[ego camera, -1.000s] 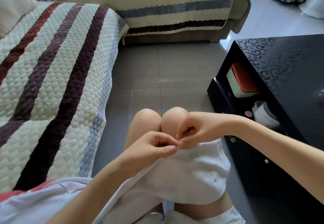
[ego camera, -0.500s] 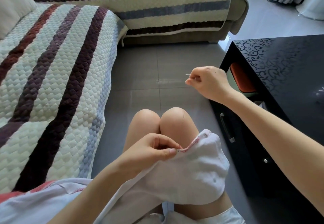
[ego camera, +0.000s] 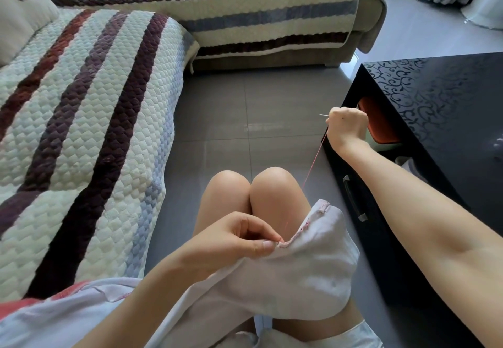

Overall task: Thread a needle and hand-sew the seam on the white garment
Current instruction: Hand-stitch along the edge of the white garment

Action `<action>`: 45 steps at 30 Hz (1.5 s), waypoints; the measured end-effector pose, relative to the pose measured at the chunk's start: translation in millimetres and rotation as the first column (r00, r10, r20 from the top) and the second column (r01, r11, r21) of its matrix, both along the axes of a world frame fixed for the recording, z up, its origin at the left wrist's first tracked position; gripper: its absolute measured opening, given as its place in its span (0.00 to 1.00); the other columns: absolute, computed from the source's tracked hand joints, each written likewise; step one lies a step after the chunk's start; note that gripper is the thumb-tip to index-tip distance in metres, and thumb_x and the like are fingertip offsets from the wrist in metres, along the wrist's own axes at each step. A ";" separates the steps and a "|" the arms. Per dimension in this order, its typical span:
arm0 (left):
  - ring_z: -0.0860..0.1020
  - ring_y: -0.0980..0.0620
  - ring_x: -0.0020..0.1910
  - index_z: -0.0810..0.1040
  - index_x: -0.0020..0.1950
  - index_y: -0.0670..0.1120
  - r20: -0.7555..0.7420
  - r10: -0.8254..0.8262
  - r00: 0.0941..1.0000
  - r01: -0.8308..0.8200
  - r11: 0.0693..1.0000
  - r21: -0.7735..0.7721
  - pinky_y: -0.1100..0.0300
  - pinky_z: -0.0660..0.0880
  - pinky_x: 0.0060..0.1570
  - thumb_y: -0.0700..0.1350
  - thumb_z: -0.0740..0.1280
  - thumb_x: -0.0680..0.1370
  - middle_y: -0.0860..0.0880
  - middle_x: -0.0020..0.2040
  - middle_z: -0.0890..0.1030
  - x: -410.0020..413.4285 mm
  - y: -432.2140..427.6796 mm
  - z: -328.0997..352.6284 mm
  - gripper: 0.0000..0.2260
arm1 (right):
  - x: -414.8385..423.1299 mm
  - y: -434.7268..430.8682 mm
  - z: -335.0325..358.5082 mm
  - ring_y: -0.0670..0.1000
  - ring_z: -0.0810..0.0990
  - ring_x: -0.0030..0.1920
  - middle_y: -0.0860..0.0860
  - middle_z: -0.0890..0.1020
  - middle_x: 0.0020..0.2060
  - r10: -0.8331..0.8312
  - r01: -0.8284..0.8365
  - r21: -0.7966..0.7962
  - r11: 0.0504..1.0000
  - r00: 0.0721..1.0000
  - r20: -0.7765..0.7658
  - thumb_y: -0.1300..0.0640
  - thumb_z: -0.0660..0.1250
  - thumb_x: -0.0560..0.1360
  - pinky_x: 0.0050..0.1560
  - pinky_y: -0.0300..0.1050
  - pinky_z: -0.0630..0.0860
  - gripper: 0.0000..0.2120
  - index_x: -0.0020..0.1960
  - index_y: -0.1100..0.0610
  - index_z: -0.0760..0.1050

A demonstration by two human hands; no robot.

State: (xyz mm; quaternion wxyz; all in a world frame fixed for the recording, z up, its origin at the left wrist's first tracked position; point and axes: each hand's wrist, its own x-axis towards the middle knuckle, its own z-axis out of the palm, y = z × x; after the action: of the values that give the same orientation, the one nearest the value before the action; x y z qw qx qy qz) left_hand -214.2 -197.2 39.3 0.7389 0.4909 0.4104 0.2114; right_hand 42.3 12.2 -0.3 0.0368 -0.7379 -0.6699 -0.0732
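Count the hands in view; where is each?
2: left hand pinches the white garment at its seam, near the knees; right hand, up beside the black table, holds the needle.

The white garment (ego camera: 299,271) was draped over the lap, its upper edge turned up and pinched at the near end by the left grip (ego camera: 236,241). Along that edge the seam (ego camera: 302,229) was marked by small pink stitches. A thin red thread (ego camera: 315,157) was stretched straight, slanting up from the seam to the right grip (ego camera: 345,129), where the silver needle (ego camera: 324,115) was pinched, its tip pointed left.
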 end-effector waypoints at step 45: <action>0.67 0.61 0.34 0.76 0.36 0.54 -0.197 -0.178 0.964 0.204 0.971 0.123 0.70 0.65 0.34 0.45 0.67 0.74 0.57 0.33 0.72 -60.9 -11.7 4.6 0.07 | 0.5 -228.7 70.2 0.44 0.63 0.27 0.44 0.69 0.24 0.067 -0.727 -0.491 0.479 0.588 -0.806 0.46 0.72 0.72 0.30 0.40 0.58 0.19 0.27 0.51 0.70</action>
State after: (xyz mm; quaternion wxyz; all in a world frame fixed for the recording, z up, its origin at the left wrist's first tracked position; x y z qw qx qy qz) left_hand -275.1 -208.9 43.9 0.6779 0.5969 0.4115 0.1212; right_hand 42.8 -216.5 69.9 -0.0276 -0.4432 -0.7264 0.5245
